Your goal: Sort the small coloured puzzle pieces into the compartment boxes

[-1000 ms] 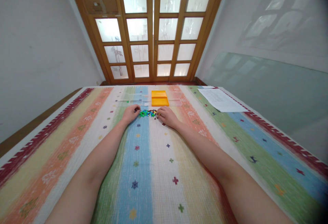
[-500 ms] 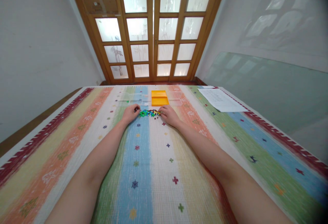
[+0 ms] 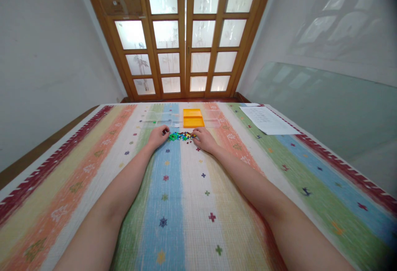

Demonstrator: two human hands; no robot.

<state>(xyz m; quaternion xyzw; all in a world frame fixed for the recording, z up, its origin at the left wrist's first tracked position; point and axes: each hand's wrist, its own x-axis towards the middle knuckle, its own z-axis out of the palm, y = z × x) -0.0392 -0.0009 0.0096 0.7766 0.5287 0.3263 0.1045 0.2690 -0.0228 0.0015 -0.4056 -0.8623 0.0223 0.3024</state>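
Small bright pieces (image 3: 181, 136), mostly green, blue, yellow and dark red, lie in a loose heap on the striped tablecloth (image 3: 167, 238). My left hand (image 3: 158, 136) rests at the heap's left end, fingers curled inward; anything between them is too small to see. At the right end my right hand (image 3: 204, 139) has its fingertips bent together against the pieces, and what they pinch cannot be made out. Just beyond the heap stands an open orange-yellow box (image 3: 194, 122). A clear plastic case (image 3: 161, 119) lies to its left, with a small green piece in it.
Another clear plastic tray (image 3: 212, 119) sits right of the yellow box. Printed paper sheets (image 3: 266, 120) lie at the table's far right. Wooden glazed doors (image 3: 186, 56) stand past the far edge, and a glass panel (image 3: 325, 101) is along the right wall.
My right fingers have shifted very slightly at the heap's right end. My left hand, the boxes and the paper stay where they were.
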